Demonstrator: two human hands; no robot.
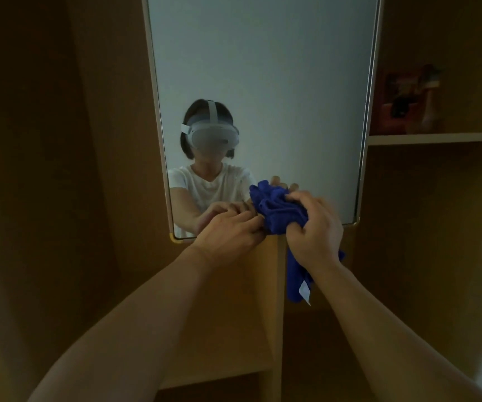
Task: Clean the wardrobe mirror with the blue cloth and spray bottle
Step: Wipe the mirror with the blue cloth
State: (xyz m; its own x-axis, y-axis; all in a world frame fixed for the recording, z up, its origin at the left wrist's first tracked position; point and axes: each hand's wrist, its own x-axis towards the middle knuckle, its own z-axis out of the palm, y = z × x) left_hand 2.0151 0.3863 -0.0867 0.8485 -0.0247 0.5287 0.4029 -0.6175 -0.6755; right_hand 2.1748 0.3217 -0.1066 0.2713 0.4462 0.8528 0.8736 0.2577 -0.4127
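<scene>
The wardrobe mirror (263, 68) is a tall framed panel on the wooden wardrobe straight ahead. It reflects a person in a headset and white shirt. The blue cloth (277, 211) is bunched up against the mirror's lower right part, with a tail and a white tag hanging down below. My right hand (315, 230) is closed around the cloth. My left hand (231, 236) rests at the mirror's bottom edge just left of the cloth, its fingertips pinching the cloth's edge. No spray bottle is in view.
A wooden vertical panel (279, 300) runs down below the mirror, with a shelf board (219, 369) to its left. At the right a shelf (437, 137) holds red and dark items (405, 103). Wooden wardrobe walls stand on both sides.
</scene>
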